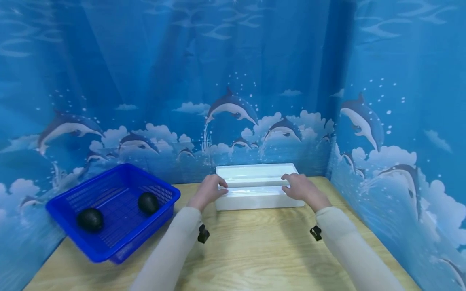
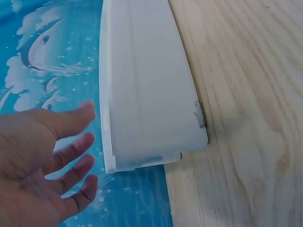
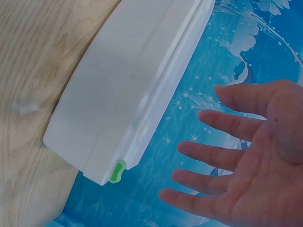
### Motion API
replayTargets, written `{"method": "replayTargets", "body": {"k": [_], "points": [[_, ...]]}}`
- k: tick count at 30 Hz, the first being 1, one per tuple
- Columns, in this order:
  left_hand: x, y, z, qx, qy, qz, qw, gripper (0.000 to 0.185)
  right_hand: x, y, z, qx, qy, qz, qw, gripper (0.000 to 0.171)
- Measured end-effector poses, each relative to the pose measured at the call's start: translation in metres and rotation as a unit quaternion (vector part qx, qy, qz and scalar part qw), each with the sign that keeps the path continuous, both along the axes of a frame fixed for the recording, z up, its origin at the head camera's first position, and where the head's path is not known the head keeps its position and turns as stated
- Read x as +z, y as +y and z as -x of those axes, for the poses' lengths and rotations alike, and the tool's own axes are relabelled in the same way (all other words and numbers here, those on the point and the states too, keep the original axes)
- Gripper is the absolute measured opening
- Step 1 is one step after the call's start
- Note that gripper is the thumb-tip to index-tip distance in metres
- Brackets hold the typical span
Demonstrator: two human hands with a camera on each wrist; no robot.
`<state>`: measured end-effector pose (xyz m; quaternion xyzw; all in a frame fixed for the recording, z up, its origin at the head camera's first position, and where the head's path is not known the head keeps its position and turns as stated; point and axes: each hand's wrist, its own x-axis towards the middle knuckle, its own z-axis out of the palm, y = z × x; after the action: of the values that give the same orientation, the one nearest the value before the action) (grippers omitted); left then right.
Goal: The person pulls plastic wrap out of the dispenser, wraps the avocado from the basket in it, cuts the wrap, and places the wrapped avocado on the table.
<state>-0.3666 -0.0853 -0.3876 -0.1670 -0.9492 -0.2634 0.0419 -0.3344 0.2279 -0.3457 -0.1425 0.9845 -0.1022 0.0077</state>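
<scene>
A long white plastic box (image 1: 260, 202) stands at the back of the table, with a raised white panel (image 1: 256, 171) along its far side. At its left end is my left hand (image 1: 210, 190), fingers relaxed and slightly bent. My right hand (image 1: 301, 187) is over the right end in the same way. In the left wrist view, bare space shows between the fingertips and the box wall (image 2: 151, 85). The right wrist view shows the fingers spread apart from the box, which has a small green tab (image 3: 117, 171) at its corner. Neither hand holds anything.
A blue plastic basket (image 1: 123, 252) sits on the left of the wooden table (image 1: 247, 250). Inside it lie two dark, egg-shaped objects, one on the left (image 1: 90, 220) and one on the right (image 1: 148, 203). A blue dolphin-print curtain (image 1: 174, 81) surrounds the table's back and sides.
</scene>
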Motion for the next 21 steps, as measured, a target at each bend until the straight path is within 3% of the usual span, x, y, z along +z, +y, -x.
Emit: {"method": "replayTargets", "body": {"k": [6,9,21], "points": [[-0.004,0.008,0.01,0.015,-0.04,0.0,0.9991,0.011,-0.002,0.002,0.001,-0.005,-0.013,0.005,1.0,0.044],[-0.003,0.01,0.013,0.021,-0.033,0.004,0.9992,0.006,-0.002,0.004,0.002,-0.007,-0.013,0.003,1.0,0.044],[-0.005,0.008,0.018,0.031,-0.039,0.043,0.9978,0.02,-0.005,0.005,0.008,-0.007,-0.015,0.004,1.0,0.043]]}}
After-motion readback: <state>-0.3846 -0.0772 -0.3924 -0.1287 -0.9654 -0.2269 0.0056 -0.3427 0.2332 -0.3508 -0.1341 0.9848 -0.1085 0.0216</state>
